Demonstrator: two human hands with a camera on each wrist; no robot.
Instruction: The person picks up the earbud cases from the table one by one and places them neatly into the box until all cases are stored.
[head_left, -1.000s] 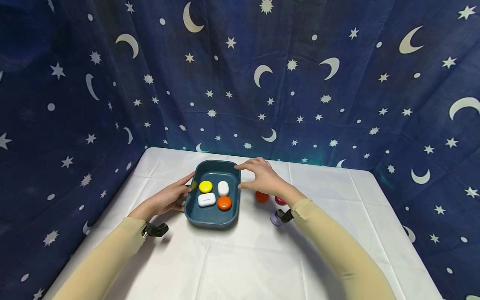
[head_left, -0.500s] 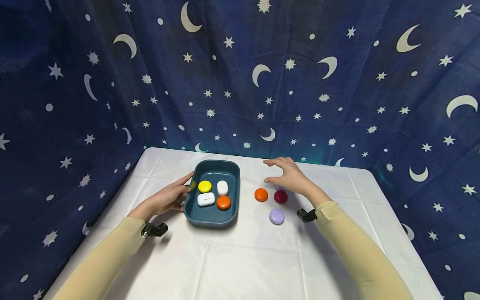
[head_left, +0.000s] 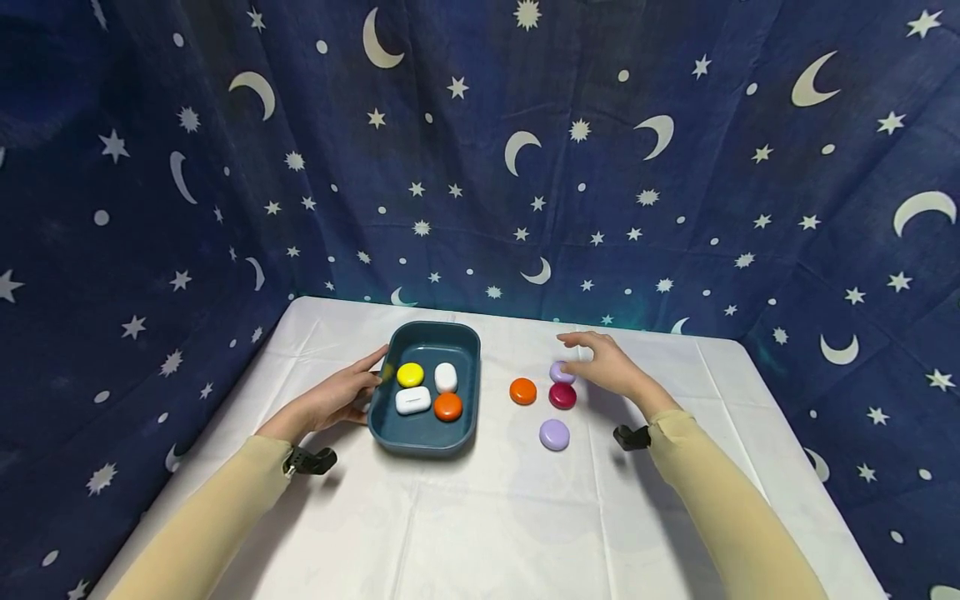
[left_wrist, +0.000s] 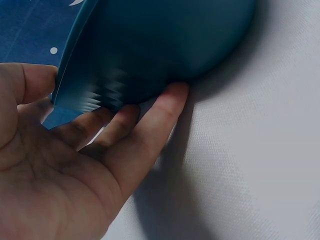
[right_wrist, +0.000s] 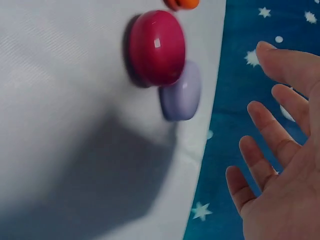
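My left hand [head_left: 335, 395] rests against the outer left side of a dark blue-green tray [head_left: 424, 444]. In the left wrist view its extended fingers [left_wrist: 150, 125] touch the tray's outer wall. Inside the tray lie a yellow round glossy piece [head_left: 410, 374], a white oval one [head_left: 446, 377], a white box-like one with a line across it [head_left: 413, 401] and an orange round one [head_left: 448, 407]. My right hand [head_left: 609, 367] hovers with spread fingers, holding nothing, beside a lavender round piece [head_left: 561, 372]; its thumb partly overlaps that piece in the head view.
A crimson round piece [head_left: 562, 396] sits right by the lavender one. To its left is another orange piece [head_left: 522, 391], and nearer me a second lavender piece [head_left: 554, 434]. White cloth covers the table [head_left: 495, 517]; a dark blue star-and-moon curtain [head_left: 480, 167] hangs around it.
My right hand has moved from the tray's right rim rightward to the lavender piece, uncovering the loose round pieces. The left hand and tray have stayed put.
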